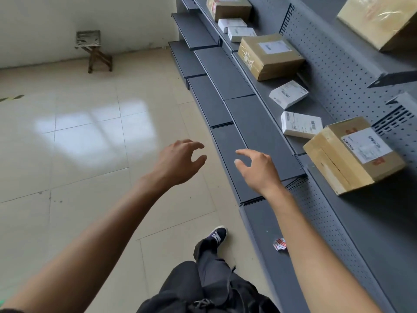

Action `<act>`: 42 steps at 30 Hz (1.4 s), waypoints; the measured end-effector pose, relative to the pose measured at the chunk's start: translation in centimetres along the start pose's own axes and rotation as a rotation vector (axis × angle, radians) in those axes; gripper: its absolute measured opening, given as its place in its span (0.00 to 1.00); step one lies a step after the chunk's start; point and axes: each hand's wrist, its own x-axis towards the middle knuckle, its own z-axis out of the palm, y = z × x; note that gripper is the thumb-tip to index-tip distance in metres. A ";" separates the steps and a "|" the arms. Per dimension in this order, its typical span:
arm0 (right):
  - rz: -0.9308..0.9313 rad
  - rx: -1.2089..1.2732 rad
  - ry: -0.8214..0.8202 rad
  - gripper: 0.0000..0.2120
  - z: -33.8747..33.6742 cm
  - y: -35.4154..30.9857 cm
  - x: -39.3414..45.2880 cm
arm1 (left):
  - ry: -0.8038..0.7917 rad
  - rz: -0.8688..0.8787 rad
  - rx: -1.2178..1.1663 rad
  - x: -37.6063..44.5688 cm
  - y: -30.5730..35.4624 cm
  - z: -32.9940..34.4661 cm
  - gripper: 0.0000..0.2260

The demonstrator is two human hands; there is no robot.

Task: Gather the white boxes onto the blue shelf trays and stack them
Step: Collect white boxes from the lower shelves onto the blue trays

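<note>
Several white boxes lie on the upper grey-blue shelf tray point(316, 105): one white box point(301, 124) flat near the front, a second white box point(288, 94) tilted behind it, and two more white boxes point(237, 29) side by side further back. My left hand point(180, 161) hangs over the floor with relaxed, spread fingers and holds nothing. My right hand point(257, 168) hovers over a lower shelf tray point(259, 129), fingers loosely curved, also holding nothing. Both hands are well short of the white boxes.
Brown cardboard boxes point(352, 154) point(269, 56) point(228, 7) stand between the white ones, another point(381, 19) on a higher shelf. A crumpled red-white wrapper point(279, 244) lies on a low tray. A small wooden stool point(94, 49) stands by the wall on the tiled floor.
</note>
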 end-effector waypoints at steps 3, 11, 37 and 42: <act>0.017 0.044 0.030 0.17 -0.9 0.8 3.8 | -0.041 0.029 0.073 3.7 0.4 -0.6 0.18; 0.052 0.108 0.111 0.17 -5.3 4.0 14.3 | -0.055 0.105 0.162 15.1 4.0 -1.7 0.18; 0.651 -0.133 0.303 0.22 -4.3 14.5 24.0 | -0.445 0.718 0.154 45.7 10.3 8.4 0.20; 0.812 -0.163 0.345 0.28 -3.2 14.0 27.2 | -0.464 0.898 0.201 50.5 11.7 10.6 0.24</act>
